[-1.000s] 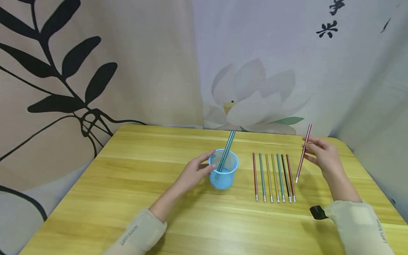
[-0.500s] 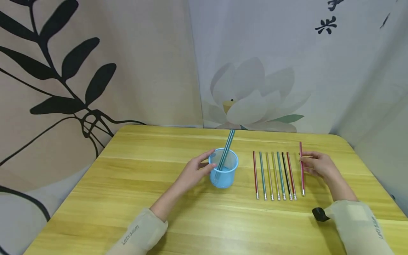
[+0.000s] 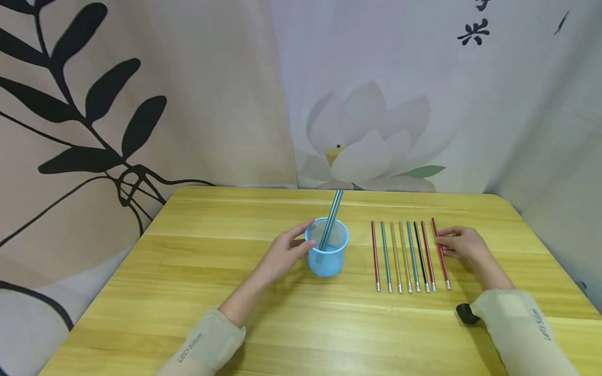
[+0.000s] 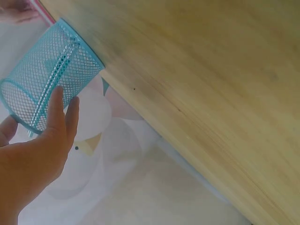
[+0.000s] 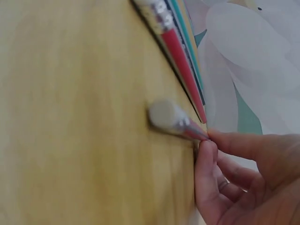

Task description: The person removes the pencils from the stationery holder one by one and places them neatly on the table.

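My left hand (image 3: 283,255) holds the blue mesh pencil cup (image 3: 327,261) from its left side. In the left wrist view its fingers lie along the mesh wall (image 4: 35,70) and the thumb is at the rim. A couple of teal pencils (image 3: 331,219) lean in the upright cup. Thumb and fingers of my right hand (image 3: 463,244) pinch a red pencil (image 3: 443,263) partway along it, close over the table, with its eraser end towards me. Left of it lies a row of several pencils, among them a black one (image 3: 421,261) and another red one (image 3: 428,256).
The pencils in the row lie side by side on the wooden table (image 3: 301,324), eraser ends facing me. At its far left is a red pencil (image 3: 375,256). A printed cloth backdrop (image 3: 226,104) hangs behind the table's back edge (image 3: 244,188).
My right hand has brought the red pencil down and left from its raised, tilted position to beside the row's right end. My left hand stays at the cup.
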The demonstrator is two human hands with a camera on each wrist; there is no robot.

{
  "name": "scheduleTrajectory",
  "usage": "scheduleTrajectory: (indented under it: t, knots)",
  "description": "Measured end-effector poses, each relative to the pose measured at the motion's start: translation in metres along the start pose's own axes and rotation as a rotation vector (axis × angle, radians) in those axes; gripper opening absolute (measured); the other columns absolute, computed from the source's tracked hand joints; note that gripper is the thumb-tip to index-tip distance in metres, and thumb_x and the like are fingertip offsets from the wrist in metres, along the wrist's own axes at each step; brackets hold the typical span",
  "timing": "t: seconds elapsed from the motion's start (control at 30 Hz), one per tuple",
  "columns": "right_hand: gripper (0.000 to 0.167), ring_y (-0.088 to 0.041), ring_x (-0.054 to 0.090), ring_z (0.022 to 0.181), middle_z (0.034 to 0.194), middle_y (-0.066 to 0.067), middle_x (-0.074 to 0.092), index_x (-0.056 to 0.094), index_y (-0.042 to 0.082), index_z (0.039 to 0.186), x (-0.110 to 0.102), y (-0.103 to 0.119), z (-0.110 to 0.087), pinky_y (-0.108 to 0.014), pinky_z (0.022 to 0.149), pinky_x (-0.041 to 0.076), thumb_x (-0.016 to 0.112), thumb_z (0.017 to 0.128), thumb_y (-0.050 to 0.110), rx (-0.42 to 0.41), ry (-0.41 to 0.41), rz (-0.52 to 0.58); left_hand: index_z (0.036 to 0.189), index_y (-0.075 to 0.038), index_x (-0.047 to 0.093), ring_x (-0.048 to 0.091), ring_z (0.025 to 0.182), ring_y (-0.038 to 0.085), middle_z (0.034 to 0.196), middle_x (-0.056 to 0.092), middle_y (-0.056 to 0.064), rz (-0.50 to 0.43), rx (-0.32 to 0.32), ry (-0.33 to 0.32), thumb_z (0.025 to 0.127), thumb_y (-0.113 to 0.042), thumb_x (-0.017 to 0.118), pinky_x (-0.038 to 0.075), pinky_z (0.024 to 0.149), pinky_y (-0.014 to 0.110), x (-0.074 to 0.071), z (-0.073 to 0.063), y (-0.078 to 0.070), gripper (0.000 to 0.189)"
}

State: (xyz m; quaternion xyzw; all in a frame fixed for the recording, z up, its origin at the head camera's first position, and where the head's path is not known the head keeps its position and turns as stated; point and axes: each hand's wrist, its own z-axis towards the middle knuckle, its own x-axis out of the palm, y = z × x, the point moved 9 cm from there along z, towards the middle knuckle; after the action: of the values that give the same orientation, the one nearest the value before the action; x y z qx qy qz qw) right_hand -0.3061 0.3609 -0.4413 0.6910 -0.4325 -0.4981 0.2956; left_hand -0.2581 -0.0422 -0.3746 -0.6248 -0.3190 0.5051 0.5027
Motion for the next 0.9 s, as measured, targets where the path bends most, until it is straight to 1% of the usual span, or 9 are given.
scheduleTrajectory:
  t: [0.13,0.27,0.4,0.47,0.57,0.67,0.8,0.9]
  knots:
    - [0.047,-0.003,0.063,0.065,0.077,0.007,0.063,0.043,-0.018,0.135,0.0,0.004,0.002,-0.021,0.063,0.06,0.059,0.098,0.008,0.004,-0.025,-0.032,0.152,-0.017,0.042,0.056,0.131,0.04,0.159,0.038,0.015,0.001,-0.011,-0.003,0.101,-0.019,0.059,0.057,0.097,0.044,-0.002,0.0,0.0,0.054]
    - [0.045,-0.004,0.065,0.065,0.076,0.007,0.065,0.045,-0.018,0.133,0.001,0.005,0.002,-0.022,0.063,0.061,0.059,0.098,0.008,0.005,-0.033,-0.052,0.152,-0.017,0.042,0.056,0.131,0.04,0.159,0.038,0.016,0.008,-0.009,0.0,0.101,-0.019,0.059,0.057,0.097,0.045,-0.002,0.0,-0.001,0.054]
    - [0.047,-0.005,0.065,0.066,0.08,0.004,0.066,0.044,-0.017,0.134,0.001,0.007,-0.001,-0.023,0.064,0.062,0.059,0.099,0.01,-0.002,-0.035,-0.084,0.152,-0.017,0.042,0.056,0.13,0.041,0.158,0.038,0.016,0.017,-0.004,0.006,0.101,-0.018,0.059,0.057,0.096,0.046,-0.001,0.0,-0.001,0.054]
    - [0.047,-0.005,0.065,0.067,0.085,0.0,0.067,0.044,-0.017,0.134,-0.001,0.011,-0.002,-0.024,0.064,0.062,0.059,0.099,0.012,-0.027,-0.06,-0.121,0.152,-0.019,0.042,0.056,0.131,0.04,0.159,0.039,0.014,0.019,-0.013,0.009,0.101,-0.019,0.059,0.057,0.096,0.045,0.0,0.001,0.001,0.054]
    - [0.047,-0.004,0.065,0.068,0.095,-0.01,0.068,0.047,-0.015,0.134,-0.002,0.023,-0.006,-0.023,0.065,0.062,0.058,0.1,0.016,-0.089,-0.115,-0.167,0.152,-0.018,0.042,0.056,0.131,0.041,0.159,0.039,0.015,0.021,-0.008,0.008,0.101,-0.019,0.059,0.058,0.096,0.045,0.0,0.002,0.001,0.054]
    - [0.046,-0.005,0.066,0.071,0.105,-0.018,0.067,0.051,-0.012,0.133,0.004,0.039,-0.01,-0.023,0.067,0.062,0.058,0.101,0.021,-0.145,-0.153,-0.164,0.152,-0.017,0.042,0.056,0.131,0.041,0.159,0.038,0.015,0.018,-0.006,0.006,0.101,-0.019,0.059,0.058,0.096,0.044,0.0,0.002,0.002,0.054]
    - [0.045,-0.004,0.066,0.075,0.108,-0.018,0.066,0.054,-0.008,0.133,0.023,0.062,-0.016,-0.023,0.07,0.062,0.056,0.102,0.025,-0.199,-0.144,-0.128,0.152,-0.018,0.043,0.056,0.131,0.041,0.159,0.038,0.015,0.014,-0.009,0.002,0.101,-0.018,0.06,0.058,0.096,0.044,0.0,0.002,0.002,0.054]
    - [0.045,-0.003,0.065,0.078,0.106,-0.014,0.067,0.054,-0.007,0.133,0.04,0.079,-0.016,-0.023,0.072,0.062,0.056,0.102,0.024,-0.243,-0.122,-0.091,0.152,-0.019,0.043,0.055,0.132,0.041,0.159,0.038,0.014,0.008,-0.018,-0.002,0.101,-0.019,0.06,0.057,0.096,0.046,-0.001,0.002,0.003,0.054]
